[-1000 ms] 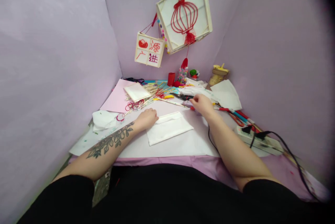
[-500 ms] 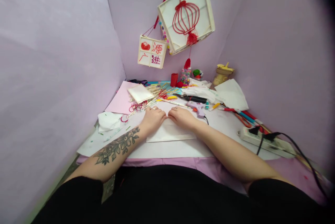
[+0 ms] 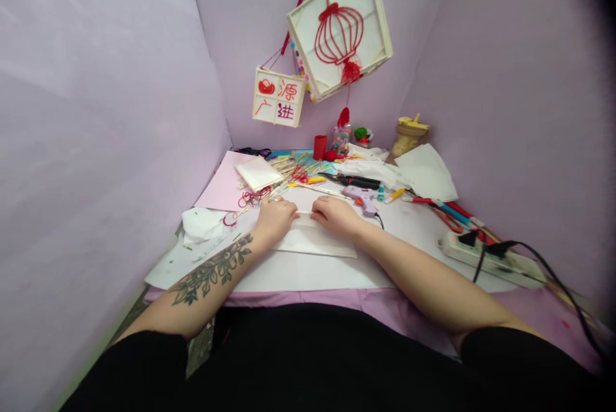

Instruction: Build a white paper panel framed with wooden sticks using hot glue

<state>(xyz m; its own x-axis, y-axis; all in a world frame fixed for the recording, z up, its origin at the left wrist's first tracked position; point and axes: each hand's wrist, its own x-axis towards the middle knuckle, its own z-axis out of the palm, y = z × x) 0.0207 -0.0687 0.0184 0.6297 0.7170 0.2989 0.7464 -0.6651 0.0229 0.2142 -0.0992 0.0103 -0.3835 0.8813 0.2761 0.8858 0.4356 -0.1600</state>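
Observation:
A flat white panel (image 3: 315, 240) lies on the white sheet (image 3: 308, 274) in front of me. My left hand (image 3: 278, 216) is closed on the panel's far edge, towards its left side. On the same edge, further right, my right hand (image 3: 335, 214) is closed too. A short stretch of pale edge shows between the two hands. The fingertips of both hands are partly hidden under the knuckles.
Behind my hands lie a small white frame (image 3: 258, 172), thin sticks with red string, black-handled pliers (image 3: 359, 181) and a lilac glue gun (image 3: 363, 198). A power strip (image 3: 491, 258) with black cables is at the right. Decorated panels (image 3: 341, 27) hang at the back.
My left hand has moved a little to the left, widening the gap between my hands. The white panel has tilted slightly, its near edge now sloping down to the right.

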